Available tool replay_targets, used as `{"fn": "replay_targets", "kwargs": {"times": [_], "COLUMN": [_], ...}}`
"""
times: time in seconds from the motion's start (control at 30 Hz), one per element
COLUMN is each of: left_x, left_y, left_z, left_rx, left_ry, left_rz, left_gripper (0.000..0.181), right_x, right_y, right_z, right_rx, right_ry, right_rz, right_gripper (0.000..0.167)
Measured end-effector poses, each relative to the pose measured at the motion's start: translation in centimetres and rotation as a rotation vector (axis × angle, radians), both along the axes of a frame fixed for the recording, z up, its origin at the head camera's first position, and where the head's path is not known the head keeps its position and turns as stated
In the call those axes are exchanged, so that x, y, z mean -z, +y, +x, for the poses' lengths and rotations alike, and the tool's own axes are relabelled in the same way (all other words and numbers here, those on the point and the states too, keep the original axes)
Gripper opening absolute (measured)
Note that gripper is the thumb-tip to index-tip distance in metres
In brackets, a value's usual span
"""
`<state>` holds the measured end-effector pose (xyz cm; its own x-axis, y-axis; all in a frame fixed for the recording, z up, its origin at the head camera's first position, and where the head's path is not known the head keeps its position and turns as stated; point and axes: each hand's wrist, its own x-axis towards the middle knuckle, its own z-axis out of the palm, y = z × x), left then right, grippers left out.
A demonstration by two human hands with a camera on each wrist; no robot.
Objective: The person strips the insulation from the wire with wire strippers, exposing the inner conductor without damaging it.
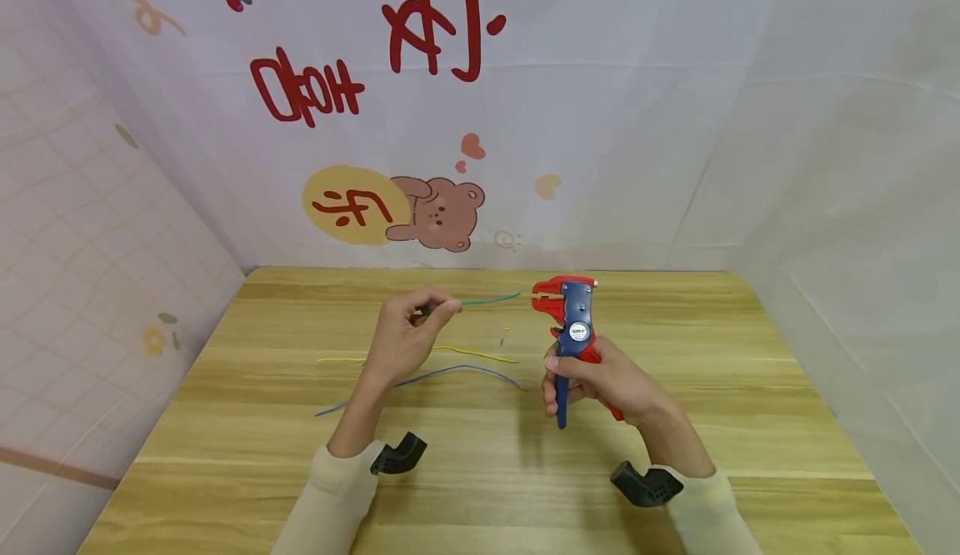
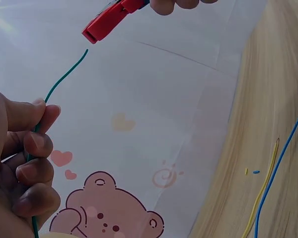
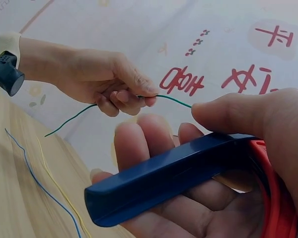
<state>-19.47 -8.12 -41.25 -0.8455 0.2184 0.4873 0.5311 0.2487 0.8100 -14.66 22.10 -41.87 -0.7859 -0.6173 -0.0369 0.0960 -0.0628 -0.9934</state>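
Note:
Between thumb and fingers, my left hand (image 1: 407,330) pinches a green wire (image 1: 489,300), whose free end points right. In the left wrist view the wire (image 2: 64,77) runs down through the curled fingers. My right hand (image 1: 611,378) holds a red and blue wire stripper (image 1: 576,330) upright by its handles. The stripper's red jaws face the wire's tip with a small gap between them. In the right wrist view, the fingers lie around the blue handle (image 3: 154,178). A yellow wire (image 1: 472,353) and a blue wire (image 1: 465,367) lie on the table, partly hidden behind the left forearm.
Two tiny cut pieces, a yellow bit (image 2: 246,171) and a blue bit (image 2: 256,172), lie on the wooden table (image 1: 480,488). Behind the table hangs a white printed cloth (image 1: 637,122), with more cloth at both sides.

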Motion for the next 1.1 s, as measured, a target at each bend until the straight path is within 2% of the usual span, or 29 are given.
{"fn": "replay_targets", "kwargs": {"times": [0.17, 0.4, 0.67, 1.1], "left_x": [-0.4, -1.0, -1.3, -1.8], "left_y": [-0.2, -0.6, -0.3, -0.2], "left_z": [0.6, 1.2, 1.2, 1.5], "left_rx": [0.028, 0.031, 0.078, 0.087], "left_ry": [0.016, 0.019, 0.017, 0.044], "left_rz": [0.004, 0.006, -0.009, -0.019], "left_gripper": [0.013, 0.013, 0.014, 0.014], "right_x": [-0.2, -0.2, -0.2, -0.5], "right_y": [-0.5, -1.0, -1.0, -1.2], "right_z": [0.3, 0.5, 0.7, 0.8], "right_rx": [-0.017, -0.02, -0.045, -0.072], "right_ry": [0.008, 0.0, 0.014, 0.026], "right_rz": [-0.013, 0.005, 0.015, -0.001], "right_gripper": [0.015, 0.016, 0.018, 0.018]}}
